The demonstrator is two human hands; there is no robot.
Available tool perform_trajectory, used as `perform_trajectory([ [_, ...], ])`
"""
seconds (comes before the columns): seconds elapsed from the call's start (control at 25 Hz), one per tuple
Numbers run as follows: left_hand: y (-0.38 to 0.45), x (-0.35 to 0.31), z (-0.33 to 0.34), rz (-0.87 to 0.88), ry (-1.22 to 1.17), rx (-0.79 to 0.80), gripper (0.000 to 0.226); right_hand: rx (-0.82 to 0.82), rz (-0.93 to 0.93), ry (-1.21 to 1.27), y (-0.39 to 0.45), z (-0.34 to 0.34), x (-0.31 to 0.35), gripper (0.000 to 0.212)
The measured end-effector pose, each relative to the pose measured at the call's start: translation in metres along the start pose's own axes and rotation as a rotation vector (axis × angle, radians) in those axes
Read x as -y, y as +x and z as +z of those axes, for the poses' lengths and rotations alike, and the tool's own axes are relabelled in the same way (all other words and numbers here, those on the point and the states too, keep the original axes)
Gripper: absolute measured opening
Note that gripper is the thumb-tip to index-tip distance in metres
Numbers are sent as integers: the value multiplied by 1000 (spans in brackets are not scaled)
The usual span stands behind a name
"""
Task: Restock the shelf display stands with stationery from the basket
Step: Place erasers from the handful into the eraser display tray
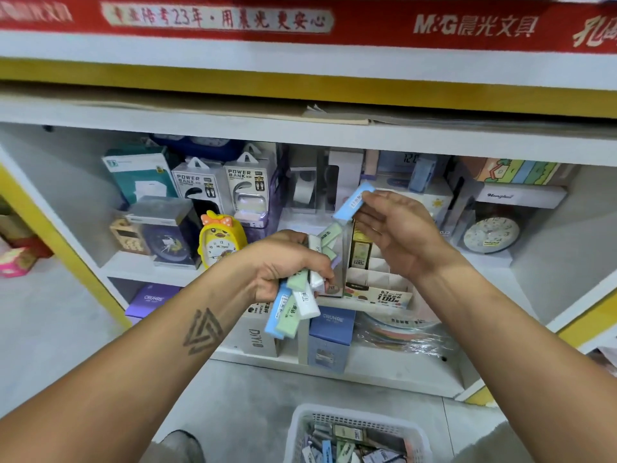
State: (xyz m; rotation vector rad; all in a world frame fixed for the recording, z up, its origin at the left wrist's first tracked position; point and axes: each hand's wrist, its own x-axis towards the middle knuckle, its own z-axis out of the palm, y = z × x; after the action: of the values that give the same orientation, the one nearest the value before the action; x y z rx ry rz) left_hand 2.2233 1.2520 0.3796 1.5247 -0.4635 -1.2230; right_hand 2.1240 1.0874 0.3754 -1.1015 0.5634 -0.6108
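My left hand (283,262) grips a bundle of small pastel boxes (293,305), blue, green and white, fanned out above and below the fist. My right hand (397,228) pinches a single light blue box (352,202) at its upper end, holding it tilted above a cardboard display stand (377,289) with divided slots that sits on the shelf. One slot holds a dark and gold pack (362,248). A white mesh basket (300,429) with several more small boxes stands on the floor below.
The white shelf (300,135) holds power bank boxes (197,185), a yellow chick clock (220,240), a round clock (492,233) and purple and blue cartons (330,332) below. A yellow frame edges the unit. Grey floor lies in front.
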Motion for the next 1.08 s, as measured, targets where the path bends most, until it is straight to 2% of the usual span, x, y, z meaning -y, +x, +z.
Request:
perform_trajectory([
  [0.16, -6, -4, -19, -14, -21, -59, 25, 25, -21, -81, 3, 5, -4, 5],
  [0.32, -17, -11, -47, 18, -104, -148, 22, 132, -241, -607, 5, 20, -19, 5],
  [0.4, -21, -14, -61, 38, -125, -180, 26, 179, -243, -748, 9, 30, -29, 3],
  [0.48, -23, -15, -71, 49, -131, -201, 27, 196, -214, -866, 14, 39, -41, 11],
  [0.64, -19, -14, -83, 49, -120, -241, 13, 248, -350, -1304, 20, 49, -57, 21],
  [0.8, -17, -12, -90, 48, -128, -258, 12, 273, -334, -1386, 23, 50, -62, 25],
  [1.08, -21, -7, -94, 46, -125, -279, 15, 383, -480, -1402, 19, 54, -74, 26],
])
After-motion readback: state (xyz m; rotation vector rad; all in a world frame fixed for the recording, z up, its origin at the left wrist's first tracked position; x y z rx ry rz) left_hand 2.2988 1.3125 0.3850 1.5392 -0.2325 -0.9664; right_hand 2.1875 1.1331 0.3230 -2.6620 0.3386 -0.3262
